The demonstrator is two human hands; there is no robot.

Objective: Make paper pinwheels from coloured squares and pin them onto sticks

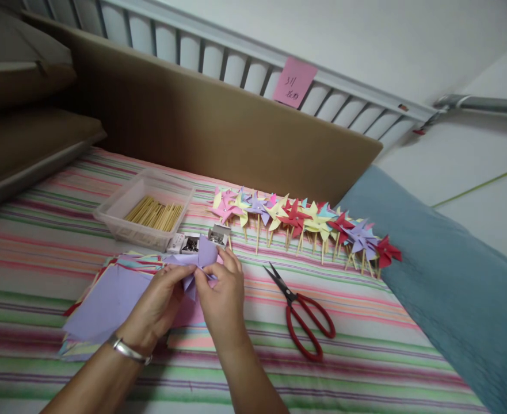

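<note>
Both forearms enter from the lower edge of the frame; a metal bangle (130,349) sits on the left wrist. Left hand (158,307) and right hand (222,299) meet at lower centre. The fingers of each are closed in a pinch on the purple paper (202,256), held just above the stack of coloured sheets (106,302) on the striped bed sheet (365,345).

The paper's flaps are drawn toward its middle, so the step in hand appears to be folding cut corners into vane form. On that judgement, the next move calls for keeping the gathered tips pinned at the centre while a fastener is fetched.

Red-handled scissors (305,316) lie to the right, apart from the hands. Just beyond the hands stand small open boxes (190,244), contents too small to tell, beside a clear tray (124,230) of wooden sticks (153,214). Further up, a row of finished pinwheels (300,221) runs rightward, in front of a cardboard panel (214,132) and a pink note (294,81).
</note>
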